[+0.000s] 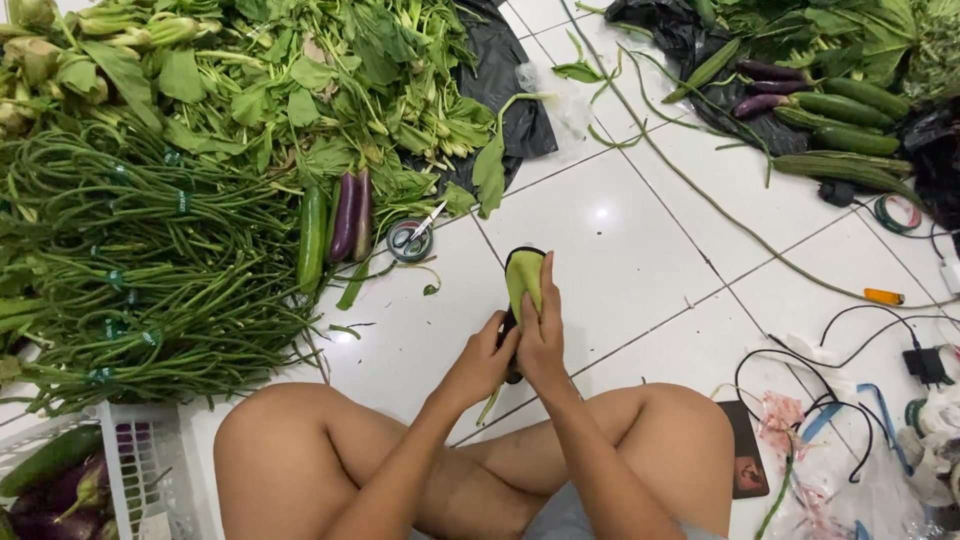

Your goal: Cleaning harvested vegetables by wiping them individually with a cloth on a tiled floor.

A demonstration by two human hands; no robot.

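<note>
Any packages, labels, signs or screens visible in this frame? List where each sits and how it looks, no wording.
Dark rectangular card or phone-like item: on the floor tile beside the person's right knee, dark brown with a faint picture; whether it is a screen is unclear.
Clear plastic bag: bottom right corner, crumpled, transparent with pinkish scraps.
Black plastic sheets: under the leafy greens, upper centre and upper right.
White plastic basket: bottom left, holding eggplants.
No signs visible.

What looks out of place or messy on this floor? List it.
Loose leaf scraps and a long bean lie strewn across the white tiles. Scissors sit at the edge of the leafy greens. Tangled black cables lie beside the right knee. Nothing looks spilled or broken.
</note>
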